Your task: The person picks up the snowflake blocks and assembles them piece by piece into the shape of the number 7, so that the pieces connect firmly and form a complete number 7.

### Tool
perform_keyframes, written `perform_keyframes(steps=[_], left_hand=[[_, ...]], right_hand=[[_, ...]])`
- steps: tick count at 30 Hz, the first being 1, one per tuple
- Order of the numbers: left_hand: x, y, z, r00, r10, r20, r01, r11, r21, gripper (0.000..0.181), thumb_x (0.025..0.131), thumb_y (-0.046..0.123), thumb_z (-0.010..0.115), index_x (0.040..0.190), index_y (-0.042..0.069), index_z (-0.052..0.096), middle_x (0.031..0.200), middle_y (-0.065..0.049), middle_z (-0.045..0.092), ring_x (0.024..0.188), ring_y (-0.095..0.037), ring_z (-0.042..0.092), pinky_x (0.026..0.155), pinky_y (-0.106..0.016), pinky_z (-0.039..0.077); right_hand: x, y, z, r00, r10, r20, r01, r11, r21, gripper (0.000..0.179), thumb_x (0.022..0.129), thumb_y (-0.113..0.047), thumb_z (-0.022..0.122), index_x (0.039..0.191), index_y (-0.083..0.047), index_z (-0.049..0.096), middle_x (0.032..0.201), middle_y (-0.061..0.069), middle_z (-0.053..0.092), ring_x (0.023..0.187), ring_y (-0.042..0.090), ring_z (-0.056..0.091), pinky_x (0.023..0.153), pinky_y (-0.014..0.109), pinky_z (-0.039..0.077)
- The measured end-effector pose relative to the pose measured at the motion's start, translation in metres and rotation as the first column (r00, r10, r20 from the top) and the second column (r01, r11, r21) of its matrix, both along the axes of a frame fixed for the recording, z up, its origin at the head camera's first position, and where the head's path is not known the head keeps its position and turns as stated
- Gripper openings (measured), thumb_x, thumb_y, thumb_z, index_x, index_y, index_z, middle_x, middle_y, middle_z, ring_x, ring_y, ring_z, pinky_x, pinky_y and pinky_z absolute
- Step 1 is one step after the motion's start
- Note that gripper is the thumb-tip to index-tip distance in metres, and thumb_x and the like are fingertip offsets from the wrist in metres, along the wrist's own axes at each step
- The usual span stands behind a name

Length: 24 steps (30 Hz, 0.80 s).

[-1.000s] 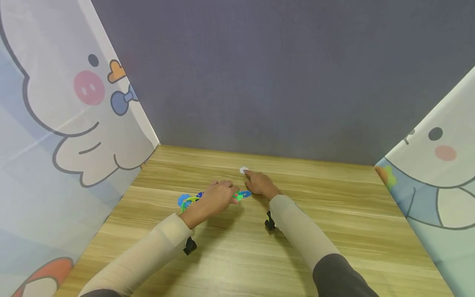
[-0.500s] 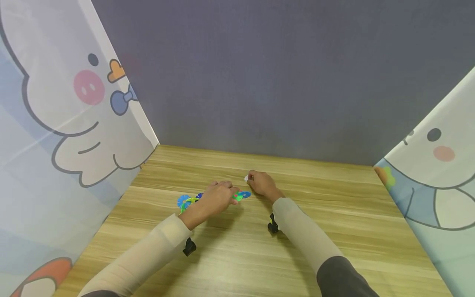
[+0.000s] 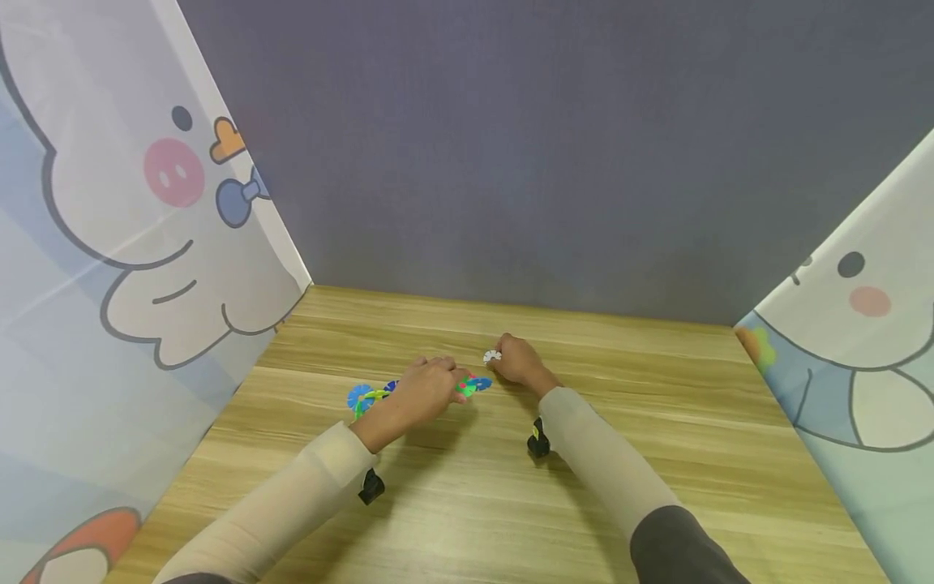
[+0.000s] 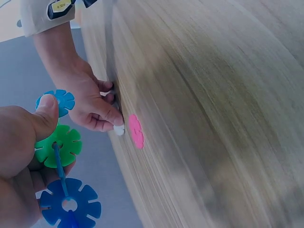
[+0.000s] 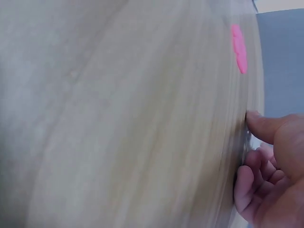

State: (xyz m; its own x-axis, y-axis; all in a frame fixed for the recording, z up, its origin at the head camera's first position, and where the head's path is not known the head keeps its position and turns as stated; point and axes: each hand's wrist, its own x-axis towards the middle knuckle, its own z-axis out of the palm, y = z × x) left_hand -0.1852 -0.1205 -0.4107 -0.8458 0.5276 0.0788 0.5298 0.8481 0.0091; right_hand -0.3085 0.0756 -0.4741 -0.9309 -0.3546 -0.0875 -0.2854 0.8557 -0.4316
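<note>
My left hand point(image 3: 426, 391) grips a chain of interlocking plastic snowflake discs. In the left wrist view its thumb presses a light blue disc point(image 4: 66, 100), with a green disc point(image 4: 71, 140) and a darker blue disc point(image 4: 88, 206) linked below. The chain's other end, with a blue disc point(image 3: 359, 397), sticks out left of the hand in the head view. My right hand point(image 3: 520, 362) pinches a white snowflake disc point(image 3: 492, 356) at the tabletop, its fingers covering part of it. A pink snowflake disc point(image 4: 136, 131) lies flat on the table near the white one.
The wooden table point(image 3: 657, 422) ends at a dark grey back panel point(image 3: 511, 162). Cartoon-printed panels point(image 3: 175, 243) stand at the left and right sides. A small black device point(image 3: 538, 442) hangs beneath the right wrist.
The right hand has drawn the white disc slightly right and nearer, from under a fingertip into a pinch. The left hand and its chain stay nearly still.
</note>
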Motion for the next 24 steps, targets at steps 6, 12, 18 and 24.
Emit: perform_keyframes(steps=[6,12,18,24], left_hand=[[0.000,0.000,-0.001,1.000,0.010,0.012,-0.010,1.000,-0.003,0.046,0.095,0.039,0.069,0.134,0.015,0.067,0.114,-0.003,0.071,0.106,-0.021,0.067,0.084,-0.042,0.055],[0.001,-0.002,-0.001,1.000,0.014,0.028,-0.014,1.000,0.007,0.046,0.096,0.037,0.068,0.135,0.014,0.066,0.120,-0.005,0.071,0.114,-0.023,0.067,0.094,-0.047,0.056],[0.000,-0.002,0.000,1.000,0.023,0.003,-0.023,1.000,0.007,0.045,0.095,0.038,0.070,0.133,0.014,0.068,0.120,-0.005,0.072,0.115,-0.023,0.067,0.093,-0.047,0.057],[-0.001,-0.002,0.002,0.999,0.035,0.011,-0.035,0.999,0.023,0.044,0.095,0.037,0.070,0.132,0.013,0.069,0.116,-0.006,0.072,0.111,-0.024,0.068,0.088,-0.046,0.056]], right_hand=[[0.002,0.009,-0.002,0.999,0.036,-0.028,-0.038,0.998,-0.051,0.024,0.094,-0.029,0.072,0.089,-0.008,0.061,0.077,0.000,0.059,0.068,0.014,0.050,0.063,0.027,0.042],[0.008,0.022,-0.002,0.986,0.144,-0.078,-0.155,0.975,-0.158,0.030,0.101,-0.025,0.065,0.075,-0.011,0.058,0.062,-0.003,0.046,0.057,0.011,0.040,0.057,0.025,0.035],[0.022,0.031,0.008,0.979,0.198,0.054,-0.170,0.930,-0.327,0.019,0.104,-0.020,0.060,0.088,-0.009,0.064,0.068,0.003,0.062,0.056,0.012,0.055,0.053,0.025,0.047],[0.041,0.033,0.019,0.960,0.245,0.138,-0.147,0.855,-0.497,0.014,0.101,-0.015,0.063,0.110,-0.005,0.066,0.070,0.007,0.061,0.056,0.012,0.055,0.051,0.029,0.053]])
